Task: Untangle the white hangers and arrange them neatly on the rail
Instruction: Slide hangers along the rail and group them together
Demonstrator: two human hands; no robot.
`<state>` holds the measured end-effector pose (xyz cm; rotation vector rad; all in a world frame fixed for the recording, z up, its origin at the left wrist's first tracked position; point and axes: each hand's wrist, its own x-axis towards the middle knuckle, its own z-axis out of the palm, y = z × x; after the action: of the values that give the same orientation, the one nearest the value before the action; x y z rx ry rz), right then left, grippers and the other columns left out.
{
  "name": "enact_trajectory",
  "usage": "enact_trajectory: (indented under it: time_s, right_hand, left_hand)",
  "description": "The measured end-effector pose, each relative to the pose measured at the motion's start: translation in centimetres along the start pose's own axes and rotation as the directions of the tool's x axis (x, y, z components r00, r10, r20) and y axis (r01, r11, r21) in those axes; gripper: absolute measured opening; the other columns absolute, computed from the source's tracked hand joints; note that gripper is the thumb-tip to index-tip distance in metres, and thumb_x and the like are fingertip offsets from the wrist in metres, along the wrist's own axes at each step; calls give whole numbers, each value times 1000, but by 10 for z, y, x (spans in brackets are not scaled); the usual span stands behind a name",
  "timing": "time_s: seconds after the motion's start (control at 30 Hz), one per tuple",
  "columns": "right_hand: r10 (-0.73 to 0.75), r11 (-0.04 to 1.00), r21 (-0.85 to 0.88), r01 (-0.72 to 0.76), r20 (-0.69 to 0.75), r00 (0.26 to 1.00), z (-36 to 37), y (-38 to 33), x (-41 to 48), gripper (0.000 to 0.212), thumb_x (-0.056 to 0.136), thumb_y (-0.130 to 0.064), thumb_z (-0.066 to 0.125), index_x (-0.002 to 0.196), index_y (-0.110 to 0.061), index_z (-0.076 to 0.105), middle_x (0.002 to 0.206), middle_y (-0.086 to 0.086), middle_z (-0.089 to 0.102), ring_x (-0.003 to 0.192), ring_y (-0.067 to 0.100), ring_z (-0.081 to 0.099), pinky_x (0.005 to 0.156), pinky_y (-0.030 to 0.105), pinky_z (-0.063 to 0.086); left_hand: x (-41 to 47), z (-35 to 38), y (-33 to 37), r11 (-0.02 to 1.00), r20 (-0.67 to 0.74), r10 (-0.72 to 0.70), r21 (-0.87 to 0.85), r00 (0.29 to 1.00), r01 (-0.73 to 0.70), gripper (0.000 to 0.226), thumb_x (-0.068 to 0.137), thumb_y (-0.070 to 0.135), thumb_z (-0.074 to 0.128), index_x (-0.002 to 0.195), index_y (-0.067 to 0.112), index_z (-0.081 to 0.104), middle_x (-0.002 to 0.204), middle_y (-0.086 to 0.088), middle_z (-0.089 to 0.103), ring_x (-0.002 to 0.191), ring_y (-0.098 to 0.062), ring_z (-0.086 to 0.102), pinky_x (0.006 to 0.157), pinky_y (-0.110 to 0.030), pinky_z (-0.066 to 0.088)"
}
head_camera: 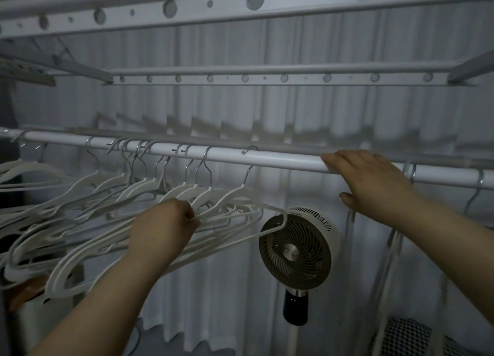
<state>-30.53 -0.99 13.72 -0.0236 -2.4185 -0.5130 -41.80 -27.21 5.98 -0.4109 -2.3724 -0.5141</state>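
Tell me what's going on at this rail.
A person is sorting white hangers that hang crowded and overlapping on the rail. The left hand pinches one of them, while the right hand rests on the rail further right. They are not yet evenly spaced.

the left hand (165,223) and right hand (374,180) are bare, forearms uncovered.
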Motion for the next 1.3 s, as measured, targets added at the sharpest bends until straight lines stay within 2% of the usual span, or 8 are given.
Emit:
enact_trajectory:
  time_s: [0.13,0.3,0.47,0.77,0.9,1.0,1.13,1.3]
  right_hand:
    - [-49,999,13,49,-13,999,1,10,-5,72,76,-10,68,140,-13,35,140,10,43,125,30,43,102,37,33]
    - [-137,989,-92,120,-210,968,18,32,-14,84,19,-8,89,100,0,67,93,19,70,76,36,70,63,48,55]
    - [-144,990,-27,142,-274,951,27,39,-26,78,32,-9,87,105,0,63,103,23,67,104,32,51,90,41,40]
    - [-195,973,32,229,-415,889,27,19,-31,48,53,-16,67,99,-4,65,99,18,69,104,27,39,89,37,26]
    - [-312,941,57,335,-241,919,1,-13,-34,23,70,-29,56,78,-14,72,82,3,71,89,28,64,82,30,35]
    - [-351,932,129,338,101,931,-13,-49,-33,33,89,-41,48,110,-20,64,113,-3,63,115,18,48,95,30,34]
    - [-279,905,396,158,270,922,-22,-107,-31,50,89,-46,49,132,-21,47,132,-1,54,120,18,45,92,22,34]
    - [-461,439,896,-66,288,839,-41,-179,-29,13,83,-27,64,71,-31,67,75,-13,69,71,1,60,72,24,45]
  left_hand:
    - [7,3,30,997,62,17,-72,998,-13,23,84,34,58,94,16,67,103,-5,67,99,-25,59,72,-27,40]
    - [6,18,61,981,176,7,-193,984,28,17,82,35,62,74,20,64,84,-5,66,87,-24,62,66,-26,38]
    - [-11,39,80,975,251,3,-215,968,53,21,82,33,62,86,13,68,82,-4,65,86,-22,62,67,-27,41]
    - [-47,27,58,960,343,-29,-253,939,122,29,79,35,65,57,32,47,64,12,50,71,-13,53,61,-26,40]
    - [-67,-10,37,954,278,-25,-282,960,106,28,80,34,65,58,32,48,71,8,56,80,-17,58,73,-30,46]
    - [-91,-46,9,958,219,-25,-274,975,86,27,79,36,65,59,35,47,68,14,55,73,-12,57,64,-25,44]
    - [-127,-102,-32,972,185,-57,-215,981,97,24,78,39,65,59,37,51,65,16,57,65,-2,53,56,-23,42]
    - [-172,-155,-83,963,237,-103,-218,966,156,29,71,31,74,49,35,55,55,16,62,61,-1,57,52,-15,40]
